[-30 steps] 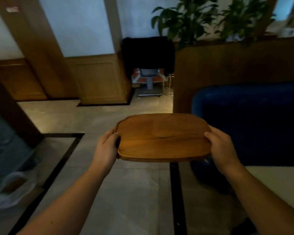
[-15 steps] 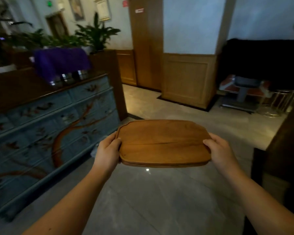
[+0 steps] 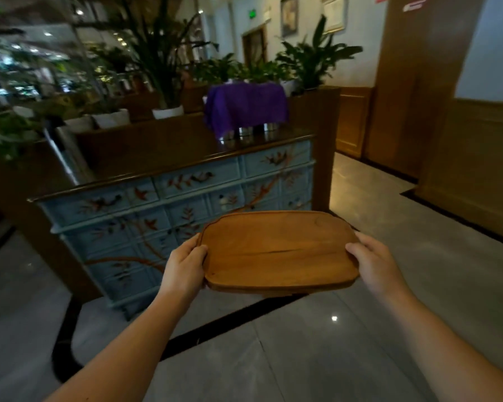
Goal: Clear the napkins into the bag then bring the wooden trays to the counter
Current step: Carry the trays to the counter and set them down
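Fingers of my left hand (image 3: 183, 268) and right hand (image 3: 375, 264) clamp the short ends of the wooden tray (image 3: 276, 250), held level above the floor. I judge this the carrying step; next I must walk to the blue painted counter (image 3: 169, 181) just ahead and set it down flat.

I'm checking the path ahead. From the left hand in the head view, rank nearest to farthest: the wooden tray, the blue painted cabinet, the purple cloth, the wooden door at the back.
1. Wooden tray: held in the left hand, at its left edge.
2. Blue cabinet: just ahead, to the left.
3. Purple cloth: on the cabinet's top, far end.
4. Wooden door: in the back wall, beyond the plants.
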A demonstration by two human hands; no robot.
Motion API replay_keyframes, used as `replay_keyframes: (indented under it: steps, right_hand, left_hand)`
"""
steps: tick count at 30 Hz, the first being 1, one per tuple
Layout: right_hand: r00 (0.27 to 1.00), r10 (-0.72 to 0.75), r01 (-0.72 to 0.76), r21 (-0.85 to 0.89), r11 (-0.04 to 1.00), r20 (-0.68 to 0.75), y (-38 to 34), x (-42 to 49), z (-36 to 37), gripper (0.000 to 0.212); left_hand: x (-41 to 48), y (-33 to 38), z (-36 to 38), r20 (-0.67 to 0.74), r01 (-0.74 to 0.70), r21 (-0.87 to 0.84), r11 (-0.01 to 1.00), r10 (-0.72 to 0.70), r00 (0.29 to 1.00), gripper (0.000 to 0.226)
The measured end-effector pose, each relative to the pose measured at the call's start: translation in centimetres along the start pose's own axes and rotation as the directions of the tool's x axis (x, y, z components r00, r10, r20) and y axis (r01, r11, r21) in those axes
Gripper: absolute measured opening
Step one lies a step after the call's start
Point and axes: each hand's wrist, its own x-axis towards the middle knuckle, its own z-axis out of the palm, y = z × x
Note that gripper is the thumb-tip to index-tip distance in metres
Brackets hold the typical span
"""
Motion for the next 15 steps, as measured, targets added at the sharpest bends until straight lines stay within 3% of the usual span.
replay_keyframes:
  steps: [4,9,15]
  right_hand:
    - [0.988,-0.020,0.015,0.034,0.999,0.154,-0.8,7.6,3.6,0.027]
    - [0.980,-0.029,0.027,0.013,1.000,0.197,-1.7,14.4,9.4,0.033]
    - [0.944,-0.041,0.013,0.088,0.996,0.326,-1.9,21.7,17.3,0.030]
  left_hand:
    - [4.4,0.6,-0.7,-0.137,0.044,-0.031,0.999,-0.048,0.989,0.032]
    - [8.9,0.4,-3.5,-0.292,0.066,0.001,0.998,-0.062,0.954,0.040]
    - [15.1,-1.2,-7.8,-0.402,0.086,0.035,0.996,-0.065,0.913,0.031]
